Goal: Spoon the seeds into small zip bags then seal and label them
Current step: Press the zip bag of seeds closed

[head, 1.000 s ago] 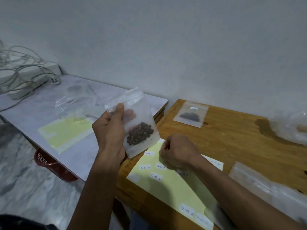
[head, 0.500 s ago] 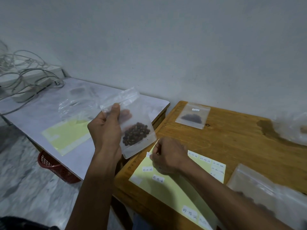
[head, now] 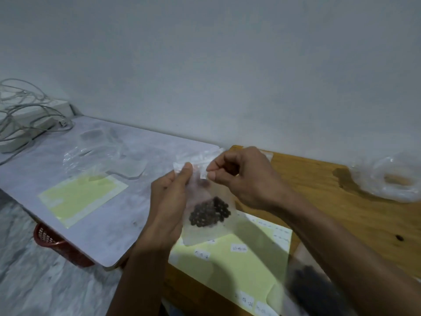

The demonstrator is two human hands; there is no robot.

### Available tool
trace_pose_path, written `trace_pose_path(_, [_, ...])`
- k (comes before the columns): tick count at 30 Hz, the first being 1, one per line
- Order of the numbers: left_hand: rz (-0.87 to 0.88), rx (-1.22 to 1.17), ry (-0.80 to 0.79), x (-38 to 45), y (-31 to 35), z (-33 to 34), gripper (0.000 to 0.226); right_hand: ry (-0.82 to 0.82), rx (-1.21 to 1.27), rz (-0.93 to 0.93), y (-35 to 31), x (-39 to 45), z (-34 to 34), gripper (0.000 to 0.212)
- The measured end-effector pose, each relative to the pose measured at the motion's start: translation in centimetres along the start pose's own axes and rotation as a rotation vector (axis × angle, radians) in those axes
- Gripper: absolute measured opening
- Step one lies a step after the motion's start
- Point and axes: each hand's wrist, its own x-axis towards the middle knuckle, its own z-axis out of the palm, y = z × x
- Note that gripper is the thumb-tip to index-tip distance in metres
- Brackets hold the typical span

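My left hand (head: 169,201) holds a small clear zip bag (head: 205,231) upright above the table edge, thumb on its upper front. Dark round seeds (head: 209,212) lie in the bag's lower half. My right hand (head: 247,179) pinches a small white label (head: 202,175) against the upper part of the bag. Below the bag lies a yellow sticker sheet (head: 239,267) with white handwritten labels on the wooden table (head: 355,215). A larger clear bag of dark seeds (head: 312,286) shows, blurred, by my right forearm.
A grey marble-look table (head: 109,226) stands to the left with a second yellow sheet (head: 79,197), crumpled clear plastic (head: 91,156) and a white box with cables (head: 25,124). A red basket (head: 54,242) sits under it. A clear bag (head: 391,179) lies far right.
My right hand has lifted off the sticker sheet with a label and come up to the top of the bag. My left hand with the bag has shifted right.
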Motion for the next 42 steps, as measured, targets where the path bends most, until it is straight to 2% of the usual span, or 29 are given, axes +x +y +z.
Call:
trace_pose_path(5, [0.023,0.041,-0.056,-0.5,-0.5,2.0,0.032,0.002,-0.193,0.035,1.0,0.5,-1.1,0.007])
trace_pose_path(10, [0.039,0.054,-0.07,-0.9,-0.4,2.7,0.028,0.093,-0.147,0.078,1.7,-0.1,-1.1,0.013])
trace_pose_path(14, [0.079,0.123,-0.105,-1.2,-0.5,2.7,0.013,0.142,-0.122,0.106,1.8,-0.2,-1.0,0.02])
trace_pose_path(19, [0.16,0.189,-0.082,-1.1,-0.6,2.3,0.005,0.227,0.081,0.221,1.8,-0.4,-1.7,0.038])
trace_pose_path(24, [0.192,0.219,-0.092,-0.8,-0.5,3.2,0.005,0.29,0.311,0.294,2.6,-0.9,-2.0,0.032])
trace_pose_path(27, [0.181,0.2,-0.091,-0.6,-0.8,4.3,0.006,0.383,0.059,0.242,3.3,-2.1,-2.1,0.024])
trace_pose_path(29, [0.164,0.163,-0.101,-0.1,-1.3,5.3,0.01,0.363,-0.111,0.228,4.2,-3.3,-2.3,0.02])
trace_pose_path(34, [0.13,0.1,-0.129,0.9,-2.4,8.8,0.024,0.352,-0.027,0.323,6.6,-5.2,-4.0,0.027])
trace_pose_path(35, [0.127,0.137,-0.127,1.1,-2.7,9.6,0.028,0.373,0.013,0.338,7.0,-5.1,-4.5,0.029])
trace_pose_path(37, [0.117,0.286,-0.141,1.7,-3.5,11.2,0.055,0.472,0.059,0.38,8.2,-4.7,-5.9,0.03])
trace_pose_path(39, [0.132,0.437,-0.223,2.1,-4.3,12.8,0.077,0.606,0.099,0.414,9.9,-4.0,-7.2,0.026])
trace_pose_path(42, [0.212,0.606,-0.344,2.9,-5.3,15.1,0.083,0.721,0.112,0.465,12.0,-3.1,-8.7,0.023])
